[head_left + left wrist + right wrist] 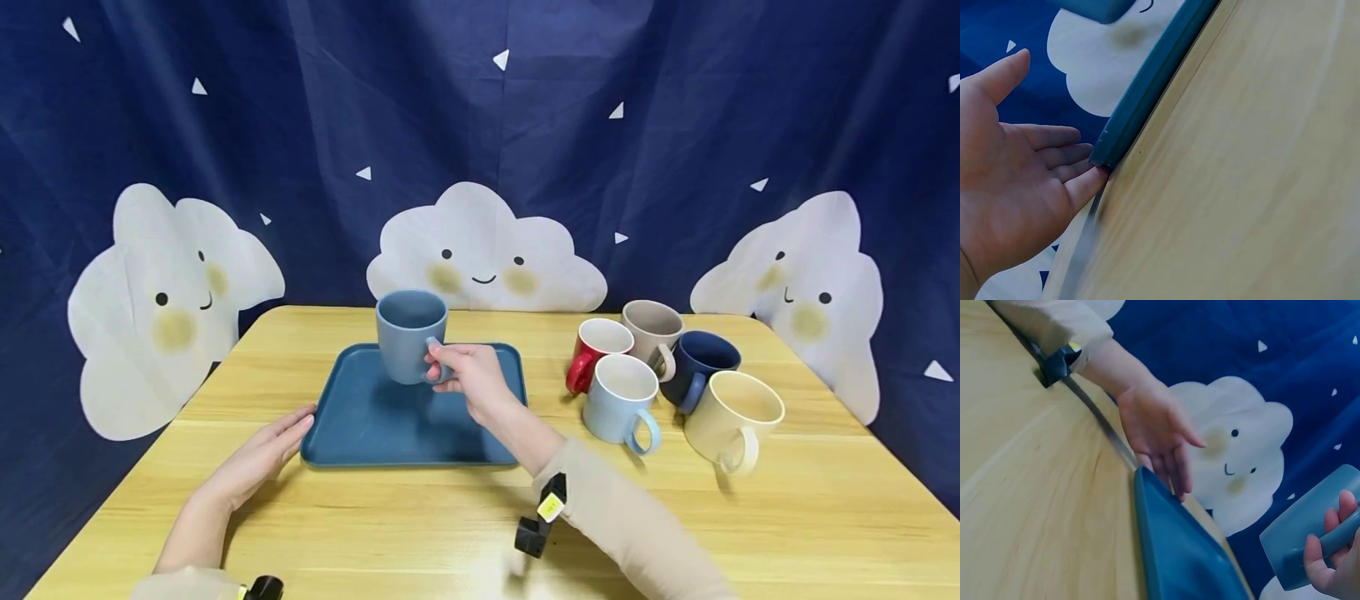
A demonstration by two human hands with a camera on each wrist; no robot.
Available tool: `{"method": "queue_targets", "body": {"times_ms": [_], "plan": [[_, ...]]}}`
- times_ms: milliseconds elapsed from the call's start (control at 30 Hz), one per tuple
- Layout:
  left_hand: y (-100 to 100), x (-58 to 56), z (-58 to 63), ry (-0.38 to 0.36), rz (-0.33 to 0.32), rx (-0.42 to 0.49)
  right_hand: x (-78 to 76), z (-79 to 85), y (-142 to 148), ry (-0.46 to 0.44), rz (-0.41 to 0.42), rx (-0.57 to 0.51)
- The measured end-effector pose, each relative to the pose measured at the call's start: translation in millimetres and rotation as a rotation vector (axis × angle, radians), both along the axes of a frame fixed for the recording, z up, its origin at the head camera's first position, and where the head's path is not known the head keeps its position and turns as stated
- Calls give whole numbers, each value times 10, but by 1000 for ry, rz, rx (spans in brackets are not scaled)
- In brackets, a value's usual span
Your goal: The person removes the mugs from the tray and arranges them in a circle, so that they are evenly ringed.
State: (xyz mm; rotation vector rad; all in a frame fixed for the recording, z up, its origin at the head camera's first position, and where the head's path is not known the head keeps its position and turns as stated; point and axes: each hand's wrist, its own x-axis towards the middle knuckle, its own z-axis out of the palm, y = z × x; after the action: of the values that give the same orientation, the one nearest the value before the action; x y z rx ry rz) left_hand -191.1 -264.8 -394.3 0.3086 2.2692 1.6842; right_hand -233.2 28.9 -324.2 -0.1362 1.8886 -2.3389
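A grey-blue mug (pixel 405 342) hangs upright over the blue tray (pixel 360 433), held by its handle in my right hand (pixel 472 379). In the right wrist view, the fingers of that hand curl round the mug's (pixel 1310 531) handle, and a gap shows between mug and tray. My left hand (pixel 270 446) rests at the tray's left edge with its fingers straight. In the left wrist view, the fingertips of the left hand (pixel 1022 181) touch the corner of the tray (pixel 1129 119), palm turned towards it.
Right of the tray stand a red mug (pixel 585 367), a taupe mug (pixel 651 329), a light blue mug (pixel 618 408), a navy mug (pixel 693 367) and a cream mug (pixel 727 425), close together on the wooden table (pixel 420 525). A dark blue cloth (pixel 435 108) with clouds hangs behind.
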Motion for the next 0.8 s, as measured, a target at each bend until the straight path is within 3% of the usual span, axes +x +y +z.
{"method": "queue_targets", "body": {"times_ms": [433, 800], "plan": [[-6, -13, -10, 10, -8, -11, 282, 240, 566, 86, 59, -32], [-19, -15, -26, 13, -11, -2, 468, 313, 1040, 169, 97, -81]]}}
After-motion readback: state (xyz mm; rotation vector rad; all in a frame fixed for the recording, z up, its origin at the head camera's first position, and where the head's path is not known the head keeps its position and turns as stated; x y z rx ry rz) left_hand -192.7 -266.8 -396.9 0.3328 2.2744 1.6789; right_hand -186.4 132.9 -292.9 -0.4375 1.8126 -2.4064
